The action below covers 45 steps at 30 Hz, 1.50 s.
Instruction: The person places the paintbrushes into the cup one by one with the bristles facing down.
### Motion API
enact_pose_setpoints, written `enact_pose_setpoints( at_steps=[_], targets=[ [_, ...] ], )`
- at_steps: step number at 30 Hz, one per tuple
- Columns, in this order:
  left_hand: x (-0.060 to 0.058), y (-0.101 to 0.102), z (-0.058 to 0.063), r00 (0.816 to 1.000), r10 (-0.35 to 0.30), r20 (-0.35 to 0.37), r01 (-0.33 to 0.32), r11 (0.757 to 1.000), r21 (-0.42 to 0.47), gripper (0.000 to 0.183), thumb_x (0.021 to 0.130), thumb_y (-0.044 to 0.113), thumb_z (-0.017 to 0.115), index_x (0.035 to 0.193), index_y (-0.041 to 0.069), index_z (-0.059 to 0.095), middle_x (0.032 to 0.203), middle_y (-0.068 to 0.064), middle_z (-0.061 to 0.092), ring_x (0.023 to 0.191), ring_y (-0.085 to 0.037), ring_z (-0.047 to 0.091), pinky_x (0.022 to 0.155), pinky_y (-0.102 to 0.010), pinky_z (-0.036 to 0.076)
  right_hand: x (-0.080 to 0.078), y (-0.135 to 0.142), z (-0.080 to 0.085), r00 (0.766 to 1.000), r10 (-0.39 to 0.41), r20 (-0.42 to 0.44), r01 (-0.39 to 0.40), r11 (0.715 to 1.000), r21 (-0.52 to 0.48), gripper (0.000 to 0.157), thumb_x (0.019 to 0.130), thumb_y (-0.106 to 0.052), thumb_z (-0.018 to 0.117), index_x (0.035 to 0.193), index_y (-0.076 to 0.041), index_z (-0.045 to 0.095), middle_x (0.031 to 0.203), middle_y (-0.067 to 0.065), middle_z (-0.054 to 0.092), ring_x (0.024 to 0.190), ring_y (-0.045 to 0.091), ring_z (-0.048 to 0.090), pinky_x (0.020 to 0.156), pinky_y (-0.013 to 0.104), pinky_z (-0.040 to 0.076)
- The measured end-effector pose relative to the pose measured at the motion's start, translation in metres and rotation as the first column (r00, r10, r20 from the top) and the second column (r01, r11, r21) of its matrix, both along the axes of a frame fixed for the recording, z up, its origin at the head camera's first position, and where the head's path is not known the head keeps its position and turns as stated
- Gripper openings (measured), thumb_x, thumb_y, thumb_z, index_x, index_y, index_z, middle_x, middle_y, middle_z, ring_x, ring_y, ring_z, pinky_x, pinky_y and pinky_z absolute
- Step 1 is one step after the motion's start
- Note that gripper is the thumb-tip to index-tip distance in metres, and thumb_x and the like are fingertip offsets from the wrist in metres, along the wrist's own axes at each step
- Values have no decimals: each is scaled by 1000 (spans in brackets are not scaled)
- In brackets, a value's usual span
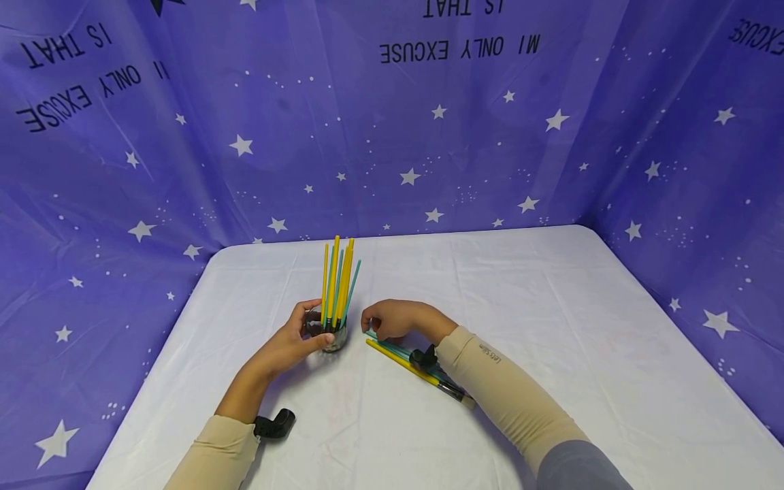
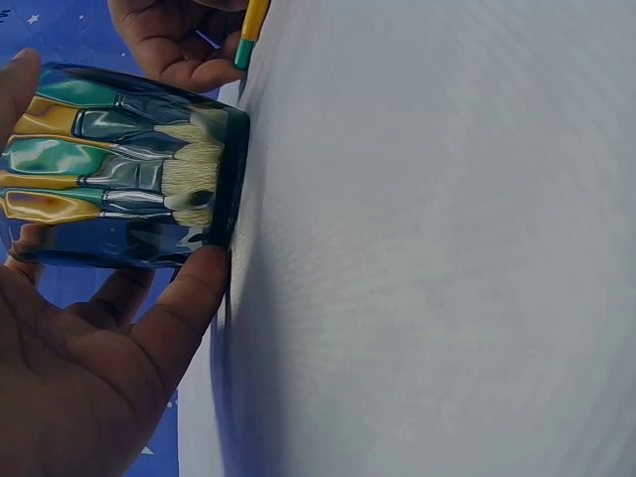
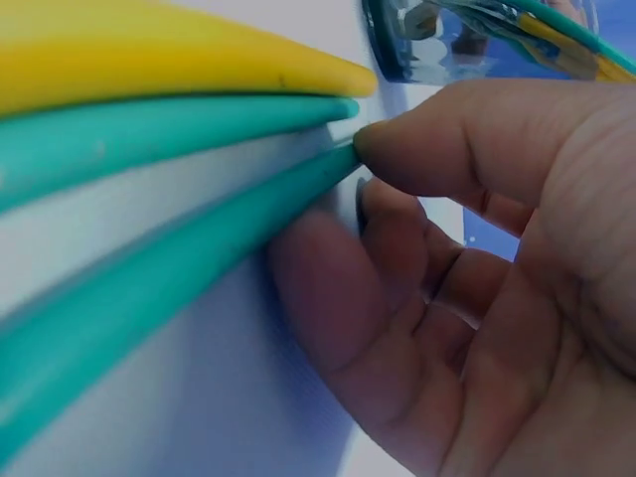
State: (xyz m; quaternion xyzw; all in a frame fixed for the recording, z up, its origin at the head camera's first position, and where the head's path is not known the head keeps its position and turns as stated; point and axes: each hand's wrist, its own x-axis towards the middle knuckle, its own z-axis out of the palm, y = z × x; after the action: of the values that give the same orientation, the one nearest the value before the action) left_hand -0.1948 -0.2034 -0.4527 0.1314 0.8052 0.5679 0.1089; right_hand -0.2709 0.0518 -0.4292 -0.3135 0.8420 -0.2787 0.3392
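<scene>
My left hand [image 1: 288, 348] grips a clear glass [image 2: 237, 169] from its left side, thumb and fingers around the wall. Several yellow and teal paintbrushes [image 1: 344, 289] stand in it, bristles down and handles up. To the right, my right hand [image 1: 398, 318] is over a few brushes lying on the table. In the right wrist view its thumb and index finger pinch the handle tip of a teal paintbrush [image 3: 179, 263]. Beside that lie another teal paintbrush [image 3: 159, 139] and a yellow paintbrush [image 1: 398, 361]. My right forearm partly covers the lying brushes' bristle ends.
A white cloth [image 1: 551, 327] covers the table. Purple curtains [image 1: 367, 122] with white stars stand behind it and along both sides. Each wrist wears a black camera mount, the left one [image 1: 275, 425] close above the cloth.
</scene>
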Motion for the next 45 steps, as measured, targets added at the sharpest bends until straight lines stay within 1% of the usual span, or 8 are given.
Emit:
enact_pose_setpoints(
  at_steps=[9,16,22,26,31,36,40,45],
  targets=[
    [1,0,0,1000,1,4,-1,1000,7,78,92,18,73,151,11,22,140,-25,44,128,-40,47,106,-53,31,-3,8,3,999,-27,35,30,996,-85,28,87,7,56,111,-7,62,91,8,56,59,16,47,52,29,45],
    [-1,1,1,1000,1,-5,-1,1000,-8,78,92,18,73,151,11,22,139,-25,45,126,-39,48,106,-53,32,-7,15,13,998,-47,38,52,988,-144,26,92,3,54,117,-4,58,101,10,56,60,18,50,55,34,51],
    [-1,0,1,1000,4,-5,-4,1000,-16,78,92,19,73,151,12,22,138,-24,46,125,-39,49,106,-53,31,-10,24,25,994,-73,81,89,972,-217,32,92,3,52,123,-1,55,100,11,54,65,21,51,62,44,53],
    [0,0,1,1000,-2,-15,2,1000,-23,78,92,20,73,150,12,23,138,-24,46,125,-38,49,106,-54,30,-12,28,32,992,-90,86,110,957,-268,30,92,2,52,122,-4,55,99,10,55,73,22,53,67,50,55],
    [-1,-1,1,1000,-1,-15,1,1000,-29,77,92,20,73,150,12,23,139,-24,46,125,-39,49,107,-54,29,-8,30,46,988,-87,130,127,932,-340,27,92,4,51,116,-9,54,99,10,52,76,29,54,69,53,54],
    [-1,0,1,1000,-2,-11,2,1000,-25,78,92,20,73,150,12,23,139,-25,46,125,-39,49,107,-54,29,-3,29,60,986,-97,139,146,899,-414,25,93,3,53,116,-7,52,99,11,50,78,33,54,65,45,55],
    [0,0,2,1000,-5,-5,5,1000,-18,78,92,20,73,150,12,22,140,-25,45,126,-39,48,107,-54,30,-2,29,68,982,-142,128,186,858,-479,26,91,3,54,116,-6,51,99,11,51,79,30,55,70,53,55],
    [0,-1,3,1000,-5,-3,5,1000,-21,78,92,20,73,151,13,22,141,-25,44,127,-39,48,107,-54,29,0,30,74,966,-206,157,259,794,-550,28,90,5,53,117,-4,49,99,12,49,82,30,57,70,53,55]
  ],
)
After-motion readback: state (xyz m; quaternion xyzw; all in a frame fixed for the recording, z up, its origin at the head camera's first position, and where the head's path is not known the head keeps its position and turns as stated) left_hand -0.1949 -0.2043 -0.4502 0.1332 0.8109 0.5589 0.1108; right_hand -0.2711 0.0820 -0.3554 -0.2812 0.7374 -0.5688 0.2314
